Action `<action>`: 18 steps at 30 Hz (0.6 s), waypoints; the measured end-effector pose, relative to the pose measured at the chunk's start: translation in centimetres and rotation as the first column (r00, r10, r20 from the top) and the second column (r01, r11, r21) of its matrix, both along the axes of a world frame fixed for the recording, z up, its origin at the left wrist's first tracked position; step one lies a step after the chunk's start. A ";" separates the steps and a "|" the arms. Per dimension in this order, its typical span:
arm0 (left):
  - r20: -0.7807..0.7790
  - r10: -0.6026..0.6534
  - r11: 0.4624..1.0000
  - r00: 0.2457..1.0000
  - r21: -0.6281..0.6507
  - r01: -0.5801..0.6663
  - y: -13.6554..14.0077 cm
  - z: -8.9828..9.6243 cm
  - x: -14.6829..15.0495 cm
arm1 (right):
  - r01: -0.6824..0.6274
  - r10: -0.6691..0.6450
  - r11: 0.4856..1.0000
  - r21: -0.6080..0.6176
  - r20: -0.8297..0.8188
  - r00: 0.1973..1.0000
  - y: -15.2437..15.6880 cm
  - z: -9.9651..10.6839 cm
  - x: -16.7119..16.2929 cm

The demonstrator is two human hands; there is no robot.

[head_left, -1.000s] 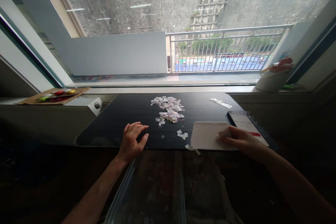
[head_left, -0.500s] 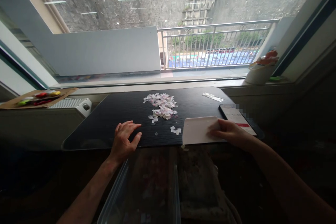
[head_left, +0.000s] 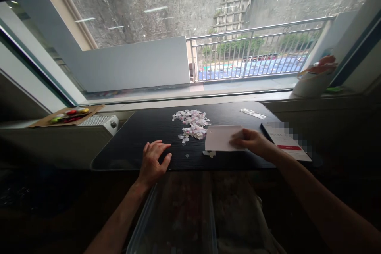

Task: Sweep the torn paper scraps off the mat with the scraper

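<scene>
My right hand [head_left: 249, 141] grips the right end of a flat white rectangular card or board [head_left: 222, 138], whose exact kind I cannot tell. It is held over the black table [head_left: 125, 139], its left edge beside a heap of small white paper scraps [head_left: 193, 123]. A few loose scraps [head_left: 210, 154] peek out below its lower edge. Near the table's front edge, my left hand [head_left: 155, 160] has its fingers apart and holds nothing. One tiny clear piece [head_left: 187, 155] lies to the right of its fingertips.
A phone [head_left: 287, 143] with a lit screen lies at the table's right. A clear plastic strip [head_left: 253, 114] is at the back right. Below the front edge stands a transparent bin [head_left: 178, 214]. A white radiator [head_left: 102, 122] and a white pot [head_left: 311, 81] flank the table by the window.
My right hand has moved the white card away from the front edge, up toward the paper heap. The view has shifted and tilted slightly. My left hand keeps its open pose.
</scene>
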State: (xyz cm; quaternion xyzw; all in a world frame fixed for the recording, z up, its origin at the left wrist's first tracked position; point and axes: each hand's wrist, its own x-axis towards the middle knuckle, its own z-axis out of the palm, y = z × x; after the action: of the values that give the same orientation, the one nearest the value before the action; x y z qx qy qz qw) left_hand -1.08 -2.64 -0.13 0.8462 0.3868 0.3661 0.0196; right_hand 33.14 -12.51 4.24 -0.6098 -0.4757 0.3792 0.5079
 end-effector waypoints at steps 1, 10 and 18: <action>0.003 0.001 1.000 1.000 -0.003 -0.001 0.0 0.0 0.0 | -0.026 0.026 0.999 -0.021 0.009 1.000 -0.3 0.1 0.2; -0.006 -0.002 1.000 1.000 0.014 0.002 0.0 -0.2 0.1 | 0.004 0.005 0.995 -0.102 0.088 0.996 -2.8 0.7 2.2; -0.031 -0.003 1.000 1.000 0.019 0.004 0.0 -0.1 0.0 | -0.090 0.092 0.981 -0.173 0.002 0.996 -3.7 0.5 2.8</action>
State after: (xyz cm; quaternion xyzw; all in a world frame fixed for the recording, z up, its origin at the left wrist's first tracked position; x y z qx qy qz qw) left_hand -1.05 -2.69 -0.28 0.8525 0.3820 0.3567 0.0060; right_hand 35.98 -16.26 4.74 -0.6309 -0.4710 0.4388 0.4331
